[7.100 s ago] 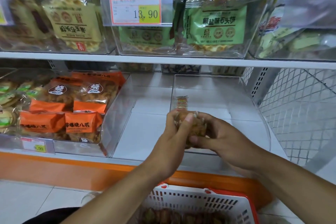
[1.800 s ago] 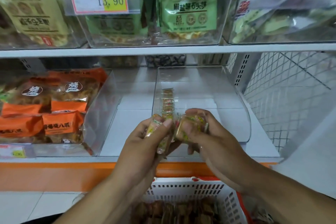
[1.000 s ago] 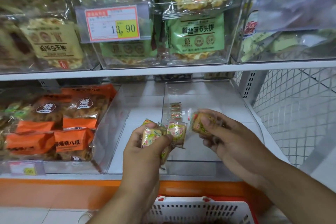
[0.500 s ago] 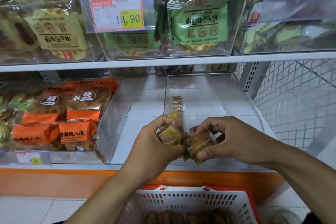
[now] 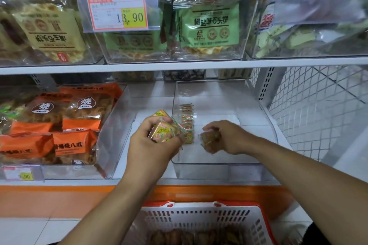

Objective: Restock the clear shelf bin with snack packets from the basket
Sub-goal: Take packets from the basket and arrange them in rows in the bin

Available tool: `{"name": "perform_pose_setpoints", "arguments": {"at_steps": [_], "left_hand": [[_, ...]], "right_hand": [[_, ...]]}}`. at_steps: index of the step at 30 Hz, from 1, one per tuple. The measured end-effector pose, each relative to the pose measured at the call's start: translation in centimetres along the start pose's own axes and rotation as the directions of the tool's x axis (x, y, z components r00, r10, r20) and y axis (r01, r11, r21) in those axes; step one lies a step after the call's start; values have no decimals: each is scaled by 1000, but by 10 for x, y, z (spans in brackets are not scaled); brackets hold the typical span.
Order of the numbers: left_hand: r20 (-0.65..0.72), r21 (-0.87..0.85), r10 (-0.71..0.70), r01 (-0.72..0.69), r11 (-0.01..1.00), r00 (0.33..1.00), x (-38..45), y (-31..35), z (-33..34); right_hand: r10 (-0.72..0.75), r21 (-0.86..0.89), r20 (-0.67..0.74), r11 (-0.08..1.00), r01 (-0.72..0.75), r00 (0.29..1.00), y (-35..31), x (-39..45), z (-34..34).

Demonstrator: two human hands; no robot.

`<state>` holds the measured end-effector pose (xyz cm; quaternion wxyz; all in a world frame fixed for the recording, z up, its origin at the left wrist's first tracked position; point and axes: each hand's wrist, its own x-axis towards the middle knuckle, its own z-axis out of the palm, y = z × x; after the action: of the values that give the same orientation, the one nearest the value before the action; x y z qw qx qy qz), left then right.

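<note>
Your right hand [image 5: 229, 137] hides most of its blurred brown packet [image 5: 210, 139]. The white-and-red plastic basket [image 5: 201, 219] runs off the bottom edge, its brown packets [image 5: 191, 236] blurred.

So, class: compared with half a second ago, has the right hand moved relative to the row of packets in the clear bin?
Yes. The right hand, gripping a brown packet, has moved right, away from the left hand, and now sits beside the packet row over the clear bin.
</note>
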<state>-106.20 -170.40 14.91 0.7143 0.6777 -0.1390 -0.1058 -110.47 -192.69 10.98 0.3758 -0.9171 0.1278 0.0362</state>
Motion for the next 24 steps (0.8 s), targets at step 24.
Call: {"name": "perform_pose_setpoints", "arguments": {"at_steps": [24], "left_hand": [[-35,36,-31,33,999,999,-2,-8,-17]], "right_hand": [[27,-333,-6,942,-27,1000,13,16,11]]}}
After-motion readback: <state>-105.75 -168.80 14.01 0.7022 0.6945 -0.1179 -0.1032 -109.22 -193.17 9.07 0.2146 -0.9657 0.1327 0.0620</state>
